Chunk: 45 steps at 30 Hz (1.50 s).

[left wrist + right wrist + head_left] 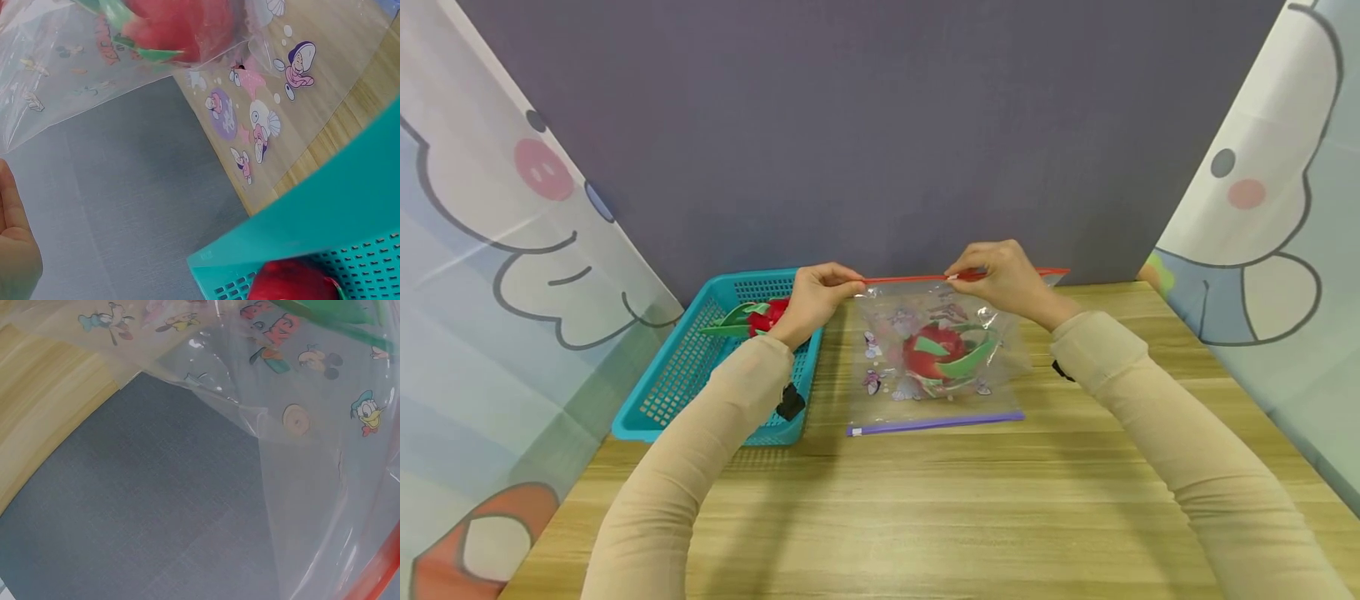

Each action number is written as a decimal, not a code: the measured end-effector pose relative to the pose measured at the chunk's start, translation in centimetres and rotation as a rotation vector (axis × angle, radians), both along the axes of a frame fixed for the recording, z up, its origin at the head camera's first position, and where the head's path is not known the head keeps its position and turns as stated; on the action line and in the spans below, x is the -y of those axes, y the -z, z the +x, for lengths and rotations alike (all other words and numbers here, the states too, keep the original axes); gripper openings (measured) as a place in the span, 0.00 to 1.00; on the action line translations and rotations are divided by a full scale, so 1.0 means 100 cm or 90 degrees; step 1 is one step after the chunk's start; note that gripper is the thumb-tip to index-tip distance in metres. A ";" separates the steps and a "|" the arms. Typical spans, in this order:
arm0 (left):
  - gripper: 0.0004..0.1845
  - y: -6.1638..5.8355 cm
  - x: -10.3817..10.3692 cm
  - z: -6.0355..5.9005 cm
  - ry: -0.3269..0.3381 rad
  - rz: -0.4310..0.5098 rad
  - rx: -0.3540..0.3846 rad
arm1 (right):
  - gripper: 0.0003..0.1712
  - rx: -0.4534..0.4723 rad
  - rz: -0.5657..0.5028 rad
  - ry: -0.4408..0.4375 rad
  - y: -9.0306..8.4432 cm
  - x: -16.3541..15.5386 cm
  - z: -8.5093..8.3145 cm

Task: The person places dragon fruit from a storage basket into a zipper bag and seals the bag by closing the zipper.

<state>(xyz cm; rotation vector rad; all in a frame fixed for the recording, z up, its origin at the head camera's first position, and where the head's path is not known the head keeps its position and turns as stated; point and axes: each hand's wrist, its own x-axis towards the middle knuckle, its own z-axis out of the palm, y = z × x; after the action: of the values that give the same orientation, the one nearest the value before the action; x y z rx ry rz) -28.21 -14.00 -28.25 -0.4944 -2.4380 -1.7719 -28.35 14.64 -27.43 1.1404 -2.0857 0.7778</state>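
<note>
A clear slider zip bag (880, 312) with a red closure strip (910, 279) is held up above the table. Inside it lies a red dragon fruit with green scales (925, 358); it looks artificial. My left hand (820, 302) pinches the left end of the strip between thumb and fingers. Farther right along the strip, my right hand (1006, 279) pinches it at the small white slider (952, 277). Printed cartoon figures show on the bag in the right wrist view, where the hand itself is out of sight.
Beneath the held bag, another clear bag with a purple strip (940, 424) lies flat on the wooden table (880, 517). A teal basket (662, 400) stands at the left with another red dragon fruit (762, 318) in it. A grey panel (880, 125) rises behind.
</note>
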 end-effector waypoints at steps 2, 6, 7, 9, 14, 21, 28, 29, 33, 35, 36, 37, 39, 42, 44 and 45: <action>0.11 0.000 0.001 0.000 -0.002 -0.003 -0.002 | 0.05 -0.003 -0.001 0.000 0.001 0.000 0.000; 0.11 0.001 0.003 0.000 -0.004 -0.009 -0.009 | 0.05 -0.005 -0.005 0.000 0.001 0.000 -0.001; 0.11 0.001 0.003 -0.001 -0.005 -0.011 -0.009 | 0.05 -0.004 -0.007 -0.001 0.001 -0.001 -0.001; 0.11 0.002 0.004 -0.002 -0.008 -0.014 -0.009 | 0.05 -0.004 -0.007 -0.002 0.000 -0.001 -0.001; 0.11 0.002 0.005 -0.003 -0.013 -0.016 -0.007 | 0.06 -0.012 -0.009 -0.011 0.001 -0.001 -0.001; 0.12 0.000 0.003 -0.003 -0.019 -0.018 -0.015 | 0.06 -0.012 -0.008 -0.017 0.000 -0.004 -0.003; 0.14 -0.001 0.001 -0.005 -0.024 -0.018 -0.014 | 0.07 -0.001 -0.014 -0.022 0.000 -0.009 -0.005; 0.14 -0.001 0.001 -0.005 -0.026 -0.017 -0.011 | 0.07 -0.002 -0.013 -0.022 0.000 -0.009 -0.005; 0.15 -0.001 0.001 -0.005 -0.026 -0.015 -0.002 | 0.06 -0.004 -0.012 -0.018 0.000 -0.010 -0.005; 0.14 -0.001 0.000 -0.005 -0.026 -0.015 -0.001 | 0.06 -0.002 -0.013 -0.017 0.000 -0.011 -0.004; 0.14 -0.001 0.000 -0.005 -0.025 -0.015 0.000 | 0.06 0.000 -0.013 -0.017 -0.001 -0.011 -0.004; 0.13 -0.001 0.000 -0.005 -0.025 -0.015 0.000 | 0.06 0.002 -0.014 -0.017 -0.001 -0.012 -0.004; 0.13 -0.001 0.000 -0.006 -0.024 -0.014 0.003 | 0.06 0.003 -0.015 -0.018 -0.001 -0.013 -0.003; 0.13 0.000 0.001 -0.008 -0.025 -0.016 0.004 | 0.06 0.007 -0.016 -0.020 0.000 -0.014 -0.003; 0.12 0.002 0.001 -0.009 -0.026 -0.016 0.002 | 0.06 0.006 -0.016 -0.019 0.000 -0.015 -0.003; 0.12 0.002 0.001 -0.009 -0.027 -0.016 0.000 | 0.07 0.006 -0.017 -0.018 0.000 -0.016 -0.003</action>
<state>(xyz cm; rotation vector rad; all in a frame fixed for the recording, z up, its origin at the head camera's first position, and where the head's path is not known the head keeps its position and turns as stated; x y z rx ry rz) -29.15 -14.10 -28.43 -0.4408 -2.4551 -1.7275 -28.68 16.21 -27.44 1.1570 -2.0649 0.8236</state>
